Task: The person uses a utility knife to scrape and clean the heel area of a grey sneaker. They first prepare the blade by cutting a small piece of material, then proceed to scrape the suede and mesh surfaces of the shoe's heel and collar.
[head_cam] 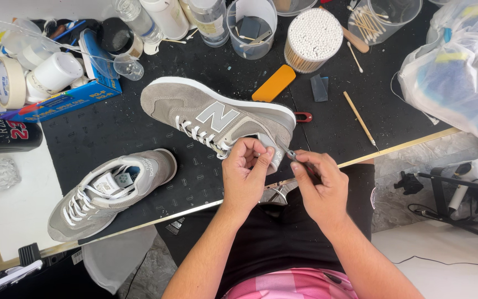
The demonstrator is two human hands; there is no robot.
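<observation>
Centre frame: left hand [243, 169] closed around the heel of a grey sneaker [217, 113] lying on its side on the black mat [139, 127], near the mat's lower edge. Right hand [317, 182] just beside, fingers pinched shut on a thin tool [291, 155] whose tip touches the heel. Second sneaker [109, 191] at lower left, well apart. Orange block [274, 83] and cotton swab tub [312, 39] above. Bare mat between the shoes.

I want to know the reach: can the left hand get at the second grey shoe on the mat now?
Probably not at once. The left hand is busy gripping the heel of the grey shoe on its side. The second grey shoe lies uncovered nearby, with bare mat between.
</observation>
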